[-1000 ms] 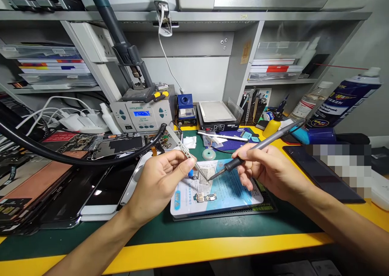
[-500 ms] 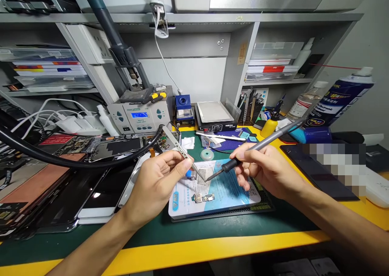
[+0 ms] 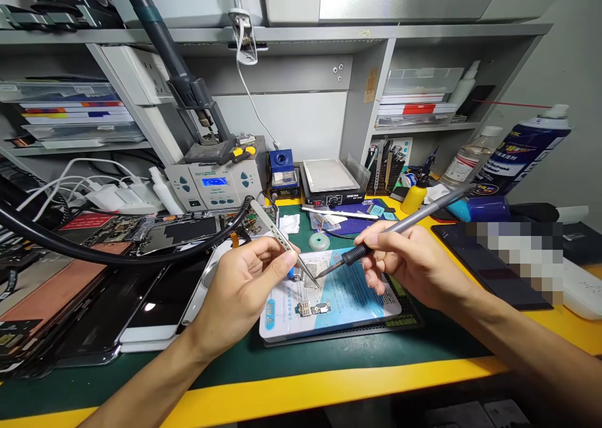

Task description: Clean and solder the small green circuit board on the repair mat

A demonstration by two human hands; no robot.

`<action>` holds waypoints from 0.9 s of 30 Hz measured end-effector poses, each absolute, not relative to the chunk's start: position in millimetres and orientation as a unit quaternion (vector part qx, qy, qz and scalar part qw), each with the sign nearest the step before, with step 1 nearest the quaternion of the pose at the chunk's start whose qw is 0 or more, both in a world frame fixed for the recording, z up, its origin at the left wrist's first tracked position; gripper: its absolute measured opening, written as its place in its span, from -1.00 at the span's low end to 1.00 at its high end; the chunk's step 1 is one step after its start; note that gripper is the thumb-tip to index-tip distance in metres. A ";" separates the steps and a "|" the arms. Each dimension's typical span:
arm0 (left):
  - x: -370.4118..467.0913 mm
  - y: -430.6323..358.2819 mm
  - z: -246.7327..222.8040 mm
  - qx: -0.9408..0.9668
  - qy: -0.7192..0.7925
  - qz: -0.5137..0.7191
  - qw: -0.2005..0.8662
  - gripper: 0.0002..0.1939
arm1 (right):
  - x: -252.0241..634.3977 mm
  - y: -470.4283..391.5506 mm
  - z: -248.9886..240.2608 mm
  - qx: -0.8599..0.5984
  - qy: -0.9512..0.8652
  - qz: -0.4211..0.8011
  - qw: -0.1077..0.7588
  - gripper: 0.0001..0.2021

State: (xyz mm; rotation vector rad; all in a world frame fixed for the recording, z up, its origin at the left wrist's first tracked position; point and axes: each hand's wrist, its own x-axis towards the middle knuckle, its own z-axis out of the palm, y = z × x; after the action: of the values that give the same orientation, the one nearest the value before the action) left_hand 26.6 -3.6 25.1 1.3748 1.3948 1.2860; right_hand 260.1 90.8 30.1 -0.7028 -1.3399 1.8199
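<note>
My left hand pinches silver tweezers, their tips pointing down over a small thin metallic piece. My right hand is closed around a soldering iron with a black ribbed grip; its tip comes in from the right, close to the tweezer tips. Whether the tips touch the piece is too small to tell. Both tools are above a blue and white box. A small circuit board lies on the box, nearer the front edge.
Phones and phone parts cover the left side, under a thick black hose. Behind are a rework station, a hot plate and a round greenish dish. A spray can and bottle stand at the right.
The tweezer tips have shifted slightly down and right, and the iron's tip has moved slightly up and left. The whole view has shifted a little.
</note>
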 end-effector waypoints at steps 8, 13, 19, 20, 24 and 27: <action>28.6 -3.2 27.7 0.544 0.558 0.504 0.373 -0.71 | 262.0 88.0 30.0 -0.288 -0.544 0.693 0.375 -0.89; 29.2 -3.3 30.1 0.547 0.569 0.499 0.357 -0.70 | 262.1 87.6 30.2 -0.290 -0.552 0.684 0.378 -0.86; 28.8 -4.4 28.8 0.546 0.575 0.499 0.349 -0.70 | 261.1 88.2 28.7 -0.293 -0.548 0.685 0.379 -0.87; 28.8 -4.3 28.5 0.546 0.575 0.499 0.349 -0.69 | 261.1 88.2 28.5 -0.293 -0.548 0.686 0.379 -0.87; 28.7 -3.4 28.5 0.544 0.576 0.499 0.350 -0.69 | 261.2 88.3 28.1 -0.291 -0.548 0.687 0.377 -0.89; 28.5 -2.8 29.3 0.543 0.577 0.499 0.351 -0.69 | 261.1 88.4 28.1 -0.290 -0.549 0.687 0.376 -0.89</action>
State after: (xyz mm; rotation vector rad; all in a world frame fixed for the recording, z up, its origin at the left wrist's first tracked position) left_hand 28.5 -2.8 29.3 1.4065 1.4937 1.2931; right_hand 261.1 88.4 28.1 -0.7424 -1.4054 1.7582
